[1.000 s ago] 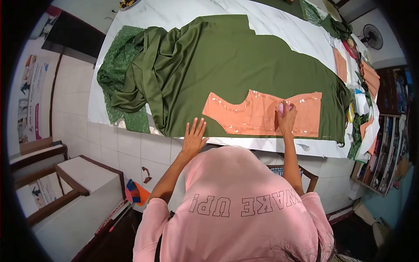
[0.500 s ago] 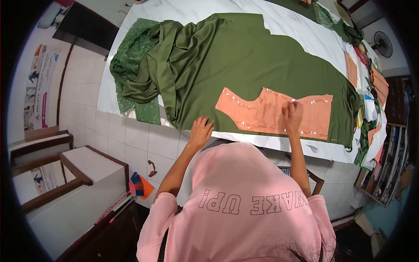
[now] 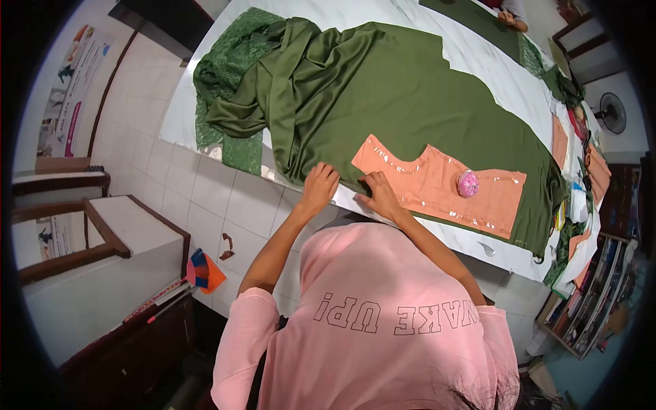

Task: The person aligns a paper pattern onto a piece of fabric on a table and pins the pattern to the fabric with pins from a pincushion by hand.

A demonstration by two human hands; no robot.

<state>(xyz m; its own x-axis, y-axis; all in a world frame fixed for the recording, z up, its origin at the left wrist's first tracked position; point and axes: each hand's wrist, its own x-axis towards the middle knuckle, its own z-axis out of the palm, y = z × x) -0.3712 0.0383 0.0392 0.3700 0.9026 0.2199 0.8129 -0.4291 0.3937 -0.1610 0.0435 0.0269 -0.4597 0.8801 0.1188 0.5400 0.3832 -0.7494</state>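
Observation:
Olive-green satin fabric point(image 3: 410, 89) covers much of the table, smooth on the right and bunched into folds on the left. My left hand point(image 3: 320, 186) rests on its near edge, fingers bent and lying on the cloth. Close beside it, my right hand point(image 3: 380, 195) touches the same edge with thumb and fingers apart. Just right of that hand lies a peach bodice pattern piece point(image 3: 427, 181), with shiny pins or clips along its outline. On the piece sits a round pink object point(image 3: 468, 183), possibly a pincushion.
Green lace point(image 3: 232, 75) is heaped at the table's left end. Peach and white scraps point(image 3: 577, 178) crowd the right end. Another person's hand point(image 3: 506, 18) shows at the far side near more green cloth. A shelf of books point(image 3: 588, 273) and a fan point(image 3: 610, 113) stand right.
My right hand has left the pattern piece and moved left to the fabric's edge, uncovering the round pink object. My left hand stays at the edge. The view has turned slightly.

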